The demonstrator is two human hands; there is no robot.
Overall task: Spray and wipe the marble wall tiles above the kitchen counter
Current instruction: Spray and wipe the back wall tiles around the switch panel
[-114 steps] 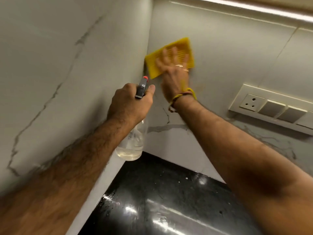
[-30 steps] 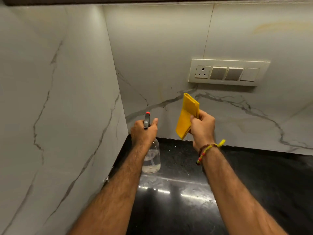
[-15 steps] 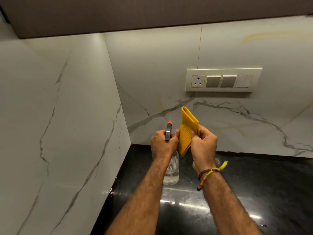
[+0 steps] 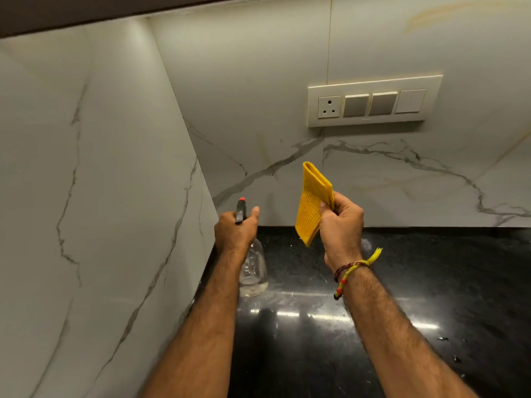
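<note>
My left hand (image 4: pixel 234 229) grips the neck of a clear spray bottle (image 4: pixel 254 271) with a dark trigger head and red nozzle, held over the counter near the corner. My right hand (image 4: pixel 340 222) holds a folded yellow ribbed cloth (image 4: pixel 311 202) upright, off the wall, just right of the bottle. White marble wall tiles with grey veins cover the back wall (image 4: pixel 258 110) and the left side wall (image 4: pixel 100 168); they meet in a corner behind the bottle.
A cream switch plate (image 4: pixel 373 101) with one socket and three switches is mounted on the back wall, upper right. The glossy black counter (image 4: pixel 431 282) runs below, with a few small crumbs at its right. A dark cabinet underside (image 4: pixel 57 12) overhangs at the top.
About four seconds ago my right hand pressed the cloth flat on the wall near the corner. Since then it has come off the wall and folded the cloth; both hands have parted slightly.
</note>
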